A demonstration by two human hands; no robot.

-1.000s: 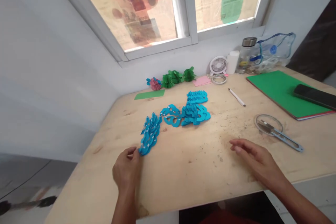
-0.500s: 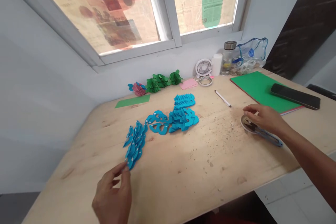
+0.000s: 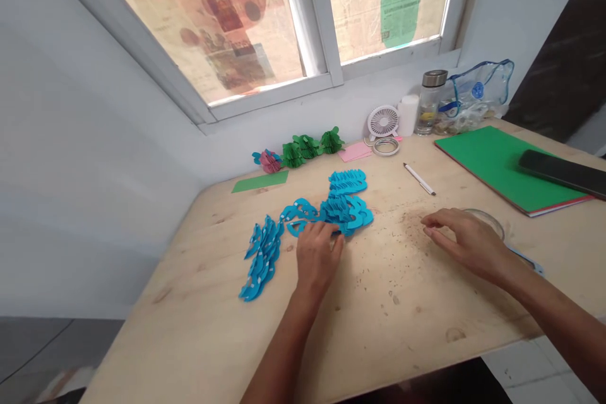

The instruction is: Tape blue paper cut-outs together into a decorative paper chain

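My left hand point(image 3: 318, 254) reaches to the front edge of a bunched pile of blue paper cutouts point(image 3: 355, 213), its thumb and index finger slightly apart. Partly behind its fingers lies another blue cutout point(image 3: 297, 227). To its left, overlapping blue cutouts with small white patches point(image 3: 261, 265) form a slanting row. My right hand point(image 3: 466, 241) hovers over the table with thumb and index finger pinched; whatever is between them is too small to name. Behind that hand, a tape roll point(image 3: 490, 221) and a blue-handled cutter point(image 3: 525, 259) are partly hidden.
Small brown scraps point(image 3: 392, 278) are scattered mid-table. A white pen point(image 3: 419, 179) and green sheets point(image 3: 502, 167) with a black phone point(image 3: 563, 172) lie to the right. Along the wall stand green paper figures point(image 3: 307, 146), a small fan point(image 3: 383, 122) and a bottle point(image 3: 430, 104).
My left hand has left the slanting row and moved right and away from me to the bunched pile. My right hand has shifted off the tape roll, toward the left. The view has turned slightly.
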